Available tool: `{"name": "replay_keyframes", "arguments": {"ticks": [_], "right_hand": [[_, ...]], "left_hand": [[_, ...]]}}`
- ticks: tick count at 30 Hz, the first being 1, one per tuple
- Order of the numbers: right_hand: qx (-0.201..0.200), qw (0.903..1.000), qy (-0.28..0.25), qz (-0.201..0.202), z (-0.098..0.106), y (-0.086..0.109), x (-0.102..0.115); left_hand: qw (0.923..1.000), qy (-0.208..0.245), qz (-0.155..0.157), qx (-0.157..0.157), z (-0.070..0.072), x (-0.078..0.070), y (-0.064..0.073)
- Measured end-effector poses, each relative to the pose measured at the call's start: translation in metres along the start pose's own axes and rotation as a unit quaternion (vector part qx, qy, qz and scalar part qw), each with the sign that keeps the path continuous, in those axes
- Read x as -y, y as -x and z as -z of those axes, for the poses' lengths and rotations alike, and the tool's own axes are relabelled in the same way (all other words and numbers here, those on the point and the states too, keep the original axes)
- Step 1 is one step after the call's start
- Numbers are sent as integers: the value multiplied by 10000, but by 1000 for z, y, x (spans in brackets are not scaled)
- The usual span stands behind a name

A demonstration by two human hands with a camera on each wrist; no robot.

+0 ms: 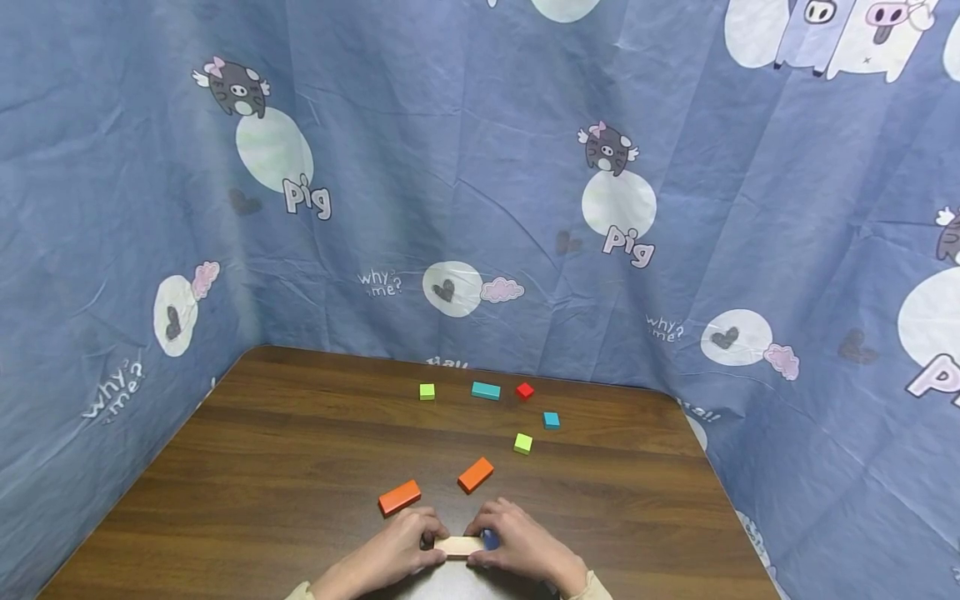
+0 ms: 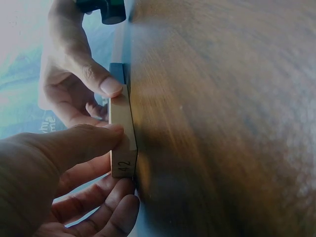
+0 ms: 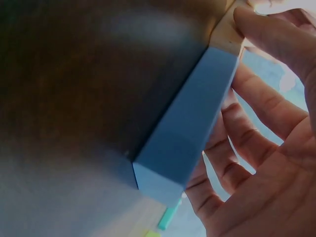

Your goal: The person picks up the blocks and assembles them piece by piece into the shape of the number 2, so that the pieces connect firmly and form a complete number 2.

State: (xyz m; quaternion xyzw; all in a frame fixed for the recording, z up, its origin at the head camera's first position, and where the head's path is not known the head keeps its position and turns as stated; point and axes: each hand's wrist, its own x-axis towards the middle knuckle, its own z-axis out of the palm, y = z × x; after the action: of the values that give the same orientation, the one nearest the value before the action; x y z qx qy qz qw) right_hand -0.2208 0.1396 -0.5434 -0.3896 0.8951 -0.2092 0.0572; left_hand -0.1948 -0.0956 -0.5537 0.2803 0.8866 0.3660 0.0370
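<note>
A plain wooden block lies low over the table in front of me, gripped from both ends. My left hand pinches its left part between thumb and fingers; the number 42 is marked on that end in the left wrist view. With its thumb on the near side and fingers behind, my right hand pinches the right part. A long blue block meets the wooden block's right end, in line with it, under the right palm. In the head view the right hand mostly hides this blue block.
Two orange blocks, one left and one right, lie just beyond my hands. Farther back are two lime cubes, a blue cube, a red cube and a teal block. A patterned blue curtain surrounds the table.
</note>
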Motion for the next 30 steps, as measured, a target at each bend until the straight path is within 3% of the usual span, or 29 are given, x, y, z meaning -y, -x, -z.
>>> {"name": "replay_keyframes", "arguments": {"ticks": [10, 30], "right_hand": [[-147, 9999, 27, 17, -2, -1, 4], [4, 9998, -150, -124, -4, 0, 3]], "left_hand": [[10000, -7, 31, 59, 2, -2, 0], [9997, -141, 85, 168, 2, -3, -1]]}}
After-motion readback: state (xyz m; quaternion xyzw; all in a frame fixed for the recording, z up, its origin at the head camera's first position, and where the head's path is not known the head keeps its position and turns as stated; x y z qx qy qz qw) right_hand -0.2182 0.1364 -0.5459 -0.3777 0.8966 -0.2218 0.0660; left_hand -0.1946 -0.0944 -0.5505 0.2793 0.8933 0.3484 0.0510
